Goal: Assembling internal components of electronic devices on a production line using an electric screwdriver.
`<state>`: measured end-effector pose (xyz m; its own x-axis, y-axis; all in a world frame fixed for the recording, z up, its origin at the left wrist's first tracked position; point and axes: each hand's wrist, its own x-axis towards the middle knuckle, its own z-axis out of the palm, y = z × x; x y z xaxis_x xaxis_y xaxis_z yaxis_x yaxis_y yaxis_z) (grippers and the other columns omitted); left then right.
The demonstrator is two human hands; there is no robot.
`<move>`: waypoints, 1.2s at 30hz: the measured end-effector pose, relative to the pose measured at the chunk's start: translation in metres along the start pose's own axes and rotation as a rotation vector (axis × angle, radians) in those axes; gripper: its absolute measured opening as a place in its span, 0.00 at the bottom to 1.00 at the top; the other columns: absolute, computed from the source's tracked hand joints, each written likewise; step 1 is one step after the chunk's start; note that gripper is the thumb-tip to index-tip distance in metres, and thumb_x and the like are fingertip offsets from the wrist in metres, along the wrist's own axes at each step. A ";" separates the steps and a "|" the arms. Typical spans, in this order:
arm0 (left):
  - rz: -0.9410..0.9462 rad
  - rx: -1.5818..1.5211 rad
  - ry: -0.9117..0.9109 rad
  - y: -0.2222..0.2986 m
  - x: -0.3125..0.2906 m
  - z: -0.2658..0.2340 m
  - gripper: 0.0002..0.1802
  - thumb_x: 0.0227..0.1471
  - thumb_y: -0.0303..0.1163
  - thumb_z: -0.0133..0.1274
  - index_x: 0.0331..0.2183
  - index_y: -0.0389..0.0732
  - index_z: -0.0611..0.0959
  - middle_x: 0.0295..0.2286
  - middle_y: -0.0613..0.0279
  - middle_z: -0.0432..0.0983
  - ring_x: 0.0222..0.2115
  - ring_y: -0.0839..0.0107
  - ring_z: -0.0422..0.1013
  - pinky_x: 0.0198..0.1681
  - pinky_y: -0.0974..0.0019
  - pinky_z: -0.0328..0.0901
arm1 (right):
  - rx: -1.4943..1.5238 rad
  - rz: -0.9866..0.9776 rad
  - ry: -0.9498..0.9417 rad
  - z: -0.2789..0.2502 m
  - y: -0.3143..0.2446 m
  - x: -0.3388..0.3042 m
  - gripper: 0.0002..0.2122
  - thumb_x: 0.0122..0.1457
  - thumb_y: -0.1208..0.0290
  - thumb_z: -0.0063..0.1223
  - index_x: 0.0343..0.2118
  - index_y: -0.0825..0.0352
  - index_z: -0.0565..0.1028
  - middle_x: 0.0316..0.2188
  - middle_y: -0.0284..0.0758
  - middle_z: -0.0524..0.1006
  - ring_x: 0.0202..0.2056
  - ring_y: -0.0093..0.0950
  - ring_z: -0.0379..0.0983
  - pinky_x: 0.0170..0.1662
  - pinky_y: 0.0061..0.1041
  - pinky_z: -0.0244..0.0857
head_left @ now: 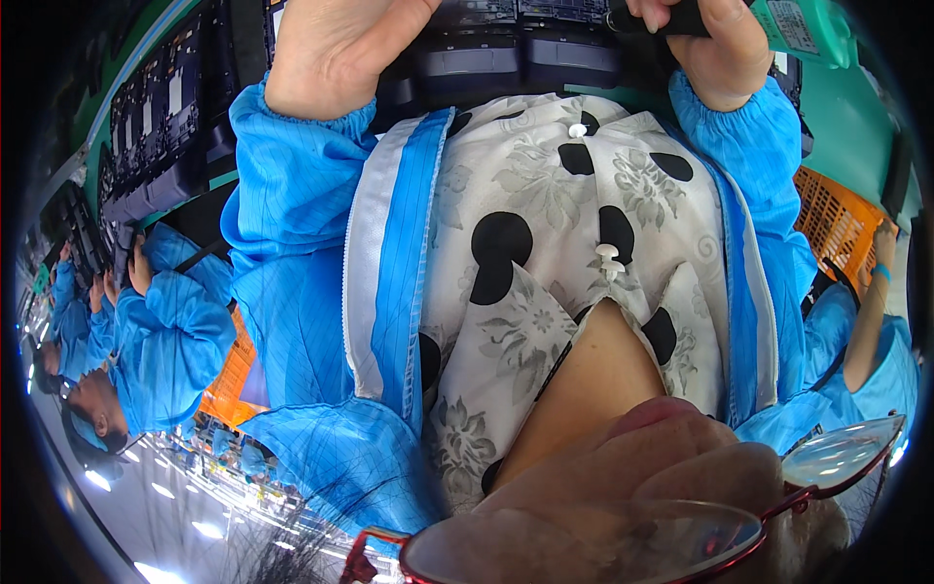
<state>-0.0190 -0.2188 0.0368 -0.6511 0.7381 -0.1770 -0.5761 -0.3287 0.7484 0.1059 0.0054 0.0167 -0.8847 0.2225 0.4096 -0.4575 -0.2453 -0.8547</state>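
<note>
Nearest you, the open fronts of your blue jacket hang loose; draw them back so that the zip edge cannot catch on the work. The gathered cuffs sit snug at both wrists, which suits close handling.

Beyond them, your right hand is curled around a black handle-like piece, its end toward the left. I cannot tell what kind of tool it is; grip it firmly but lightly, wrist loose. Your left hand is cut off at the fingers, so I cannot tell whether it holds anything; if it is steadying something, press on a frame, not on components.

Between and just below your hands lie the dark casings, with circuit boards at their far side. Lower onto them gently, clear of the bare parts. To the far right, mind the green container, near your right hand.
</note>
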 end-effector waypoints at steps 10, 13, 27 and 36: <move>0.002 -0.202 0.113 -0.009 -0.053 -0.020 0.11 0.68 0.38 0.50 0.43 0.41 0.79 0.33 0.66 0.76 0.32 0.73 0.72 0.39 0.69 0.72 | -0.034 0.062 -0.020 0.004 -0.004 0.015 0.17 0.57 0.62 0.65 0.38 0.68 0.71 0.21 0.35 0.73 0.19 0.26 0.71 0.25 0.26 0.68; 0.059 -0.178 0.104 -0.016 -0.056 -0.020 0.11 0.68 0.38 0.50 0.43 0.41 0.78 0.32 0.67 0.75 0.32 0.74 0.71 0.38 0.69 0.70 | 0.050 0.006 -0.040 0.000 -0.009 0.020 0.17 0.58 0.63 0.64 0.42 0.68 0.71 0.23 0.35 0.75 0.19 0.27 0.72 0.26 0.27 0.68; -0.117 -0.062 -0.011 -0.025 0.033 0.017 0.12 0.70 0.36 0.46 0.33 0.42 0.76 0.24 0.70 0.65 0.24 0.77 0.61 0.30 0.72 0.60 | 0.014 -0.031 -0.058 0.003 -0.014 0.016 0.15 0.61 0.64 0.60 0.42 0.67 0.70 0.24 0.34 0.74 0.19 0.26 0.70 0.28 0.29 0.67; -0.305 0.294 -0.054 -0.067 0.098 0.035 0.13 0.65 0.34 0.51 0.28 0.41 0.79 0.19 0.69 0.67 0.19 0.75 0.61 0.23 0.70 0.58 | 0.013 -0.074 -0.051 -0.001 -0.006 0.014 0.14 0.62 0.66 0.60 0.44 0.68 0.70 0.24 0.36 0.75 0.19 0.28 0.70 0.27 0.29 0.68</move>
<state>-0.0271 -0.1036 -0.0084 -0.4413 0.8081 -0.3902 -0.5674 0.0856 0.8190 0.0961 0.0111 0.0269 -0.8515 0.1923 0.4879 -0.5229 -0.2418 -0.8174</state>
